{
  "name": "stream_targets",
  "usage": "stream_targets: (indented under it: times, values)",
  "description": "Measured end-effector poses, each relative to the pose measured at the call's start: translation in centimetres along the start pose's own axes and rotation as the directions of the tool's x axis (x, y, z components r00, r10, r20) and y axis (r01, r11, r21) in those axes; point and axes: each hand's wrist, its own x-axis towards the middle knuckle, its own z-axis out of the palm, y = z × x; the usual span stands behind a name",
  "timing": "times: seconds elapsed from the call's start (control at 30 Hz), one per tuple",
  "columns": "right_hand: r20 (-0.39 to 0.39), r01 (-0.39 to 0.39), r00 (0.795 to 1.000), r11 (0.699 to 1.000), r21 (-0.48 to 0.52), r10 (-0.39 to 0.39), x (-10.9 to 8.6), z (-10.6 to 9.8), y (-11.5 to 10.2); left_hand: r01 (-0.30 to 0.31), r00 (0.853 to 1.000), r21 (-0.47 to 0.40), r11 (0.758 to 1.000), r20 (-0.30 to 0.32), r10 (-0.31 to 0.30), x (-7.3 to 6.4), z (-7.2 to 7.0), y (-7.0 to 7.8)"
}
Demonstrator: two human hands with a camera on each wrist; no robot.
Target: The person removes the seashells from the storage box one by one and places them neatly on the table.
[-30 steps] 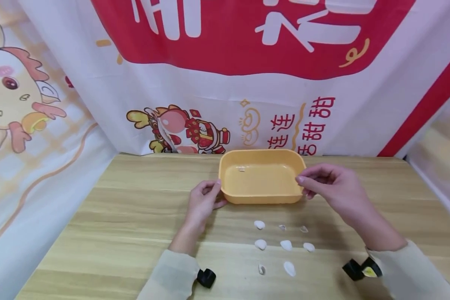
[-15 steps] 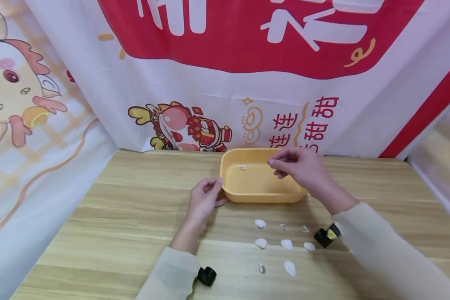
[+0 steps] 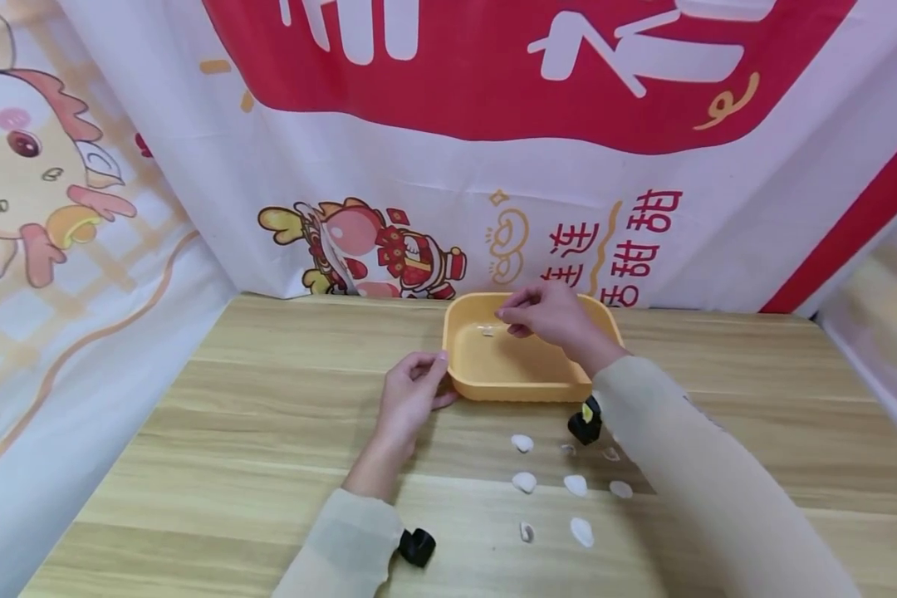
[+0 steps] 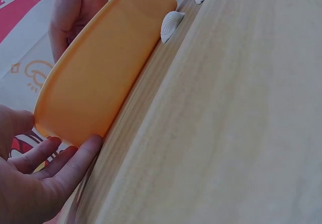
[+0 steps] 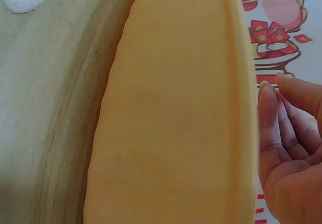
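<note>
A yellow-orange plastic basin [image 3: 486,390] stands at the back of the table. My left hand [image 3: 411,394] holds its left end, thumb at the rim and fingers [image 4: 75,166] against the outer wall below. My right hand [image 3: 549,316] is over the basin's inside, fingers bent and thumb near the index fingertip. No object shows between these fingertips in the right wrist view. A small shell [image 3: 487,330] lies on the basin floor, just left of and below the right fingertips. In front of the basin several shells lie in rows, among them a white shell [image 3: 524,482] and an elongated shell [image 3: 581,531].
The table [image 3: 269,432] has a pale wood-grain top. A printed white and red cloth [image 3: 433,166] hangs right behind it, close to the basin's back rim. Another patterned cloth [image 3: 90,332] hangs along the left side. My right sleeve [image 3: 703,465] passes over the table beside the shells.
My right hand has moved left from the basin's right rim to over its inside, near the small shell. The left hand stays at the left end. The shells have not moved.
</note>
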Motion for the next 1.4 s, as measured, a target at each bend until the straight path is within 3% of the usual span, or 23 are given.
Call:
stream_targets:
  times: [0.33, 0.6, 0.9, 1.4]
  values:
    - [-0.009, -0.032, 0.999, 0.996, -0.083, 0.031, 1.8, 1.4, 0.6, -0.014, 1.000, 0.004, 1.000, 0.002, 0.014, 0.1, 0.0, 0.0]
    - [0.003, -0.006, 1.000, 0.971, -0.240, 0.007, 3.0, 2.1, 1.7, -0.018, 1.000, -0.009, 1.000, -0.004, 0.018, -0.1, 0.1, 0.0]
    - [-0.002, -0.011, 1.000, 0.957, -0.289, 0.011, 4.3, 3.6, 2.7, -0.012, 1.000, -0.013, 1.000, 0.001, 0.012, -0.1, 0.1, 0.1]
    - [-0.029, 0.010, 0.999, 0.939, -0.345, -0.021, 4.2, 4.2, 2.8, -0.015, 1.000, -0.019, 1.000, -0.008, 0.015, 0.0, 0.2, 0.0]
